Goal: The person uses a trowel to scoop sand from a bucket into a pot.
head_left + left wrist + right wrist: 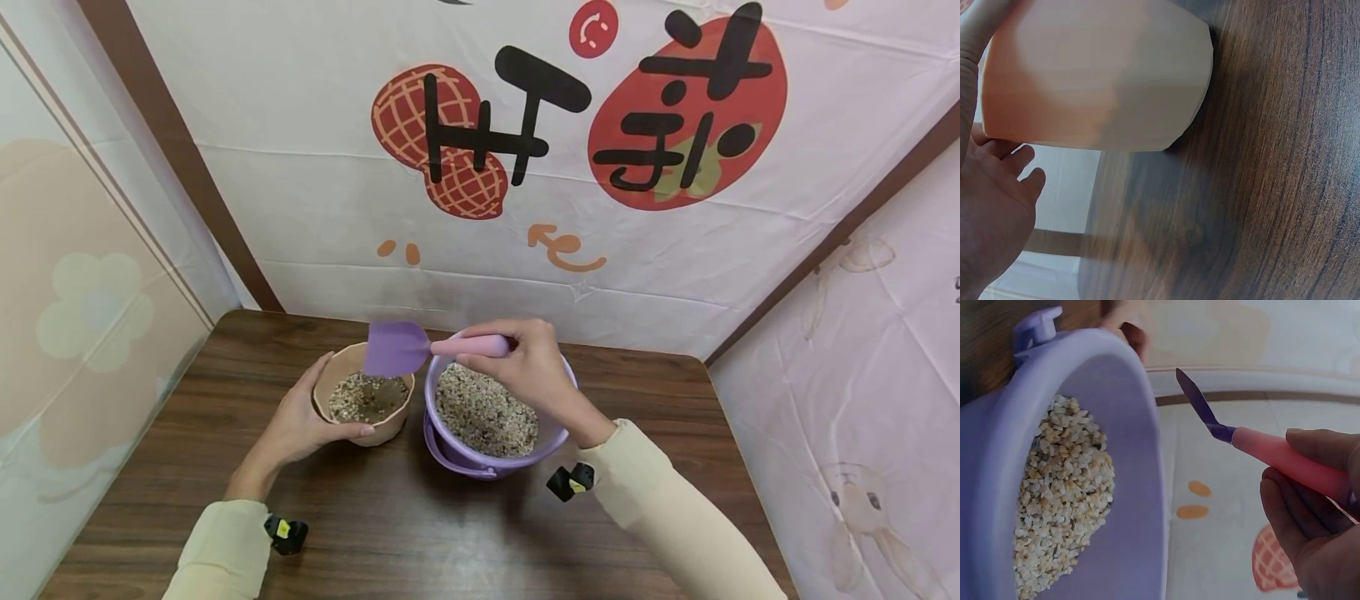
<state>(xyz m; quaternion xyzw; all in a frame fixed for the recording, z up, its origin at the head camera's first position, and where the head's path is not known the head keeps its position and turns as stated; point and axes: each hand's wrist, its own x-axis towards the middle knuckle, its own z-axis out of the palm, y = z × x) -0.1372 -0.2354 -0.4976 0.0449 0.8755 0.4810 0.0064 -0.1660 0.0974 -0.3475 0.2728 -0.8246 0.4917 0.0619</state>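
Observation:
My right hand grips the pink handle of a small hand trowel with a flat purple blade. The blade is above the right part of a beige flowerpot that has gravel and a bare patch of its floor showing inside. Around the pot's left side, my left hand holds it, thumb along the front and fingers toward the back. Below my right hand stands a purple bucket with more of the pale gravel in it. The right wrist view shows the trowel's blade edge-on, beyond the bucket's rim.
A dark wooden table bears the pot and bucket side by side. The bucket's handle hangs down at its front. Printed white cloth rises behind the table's back edge, with more cloth at both sides.

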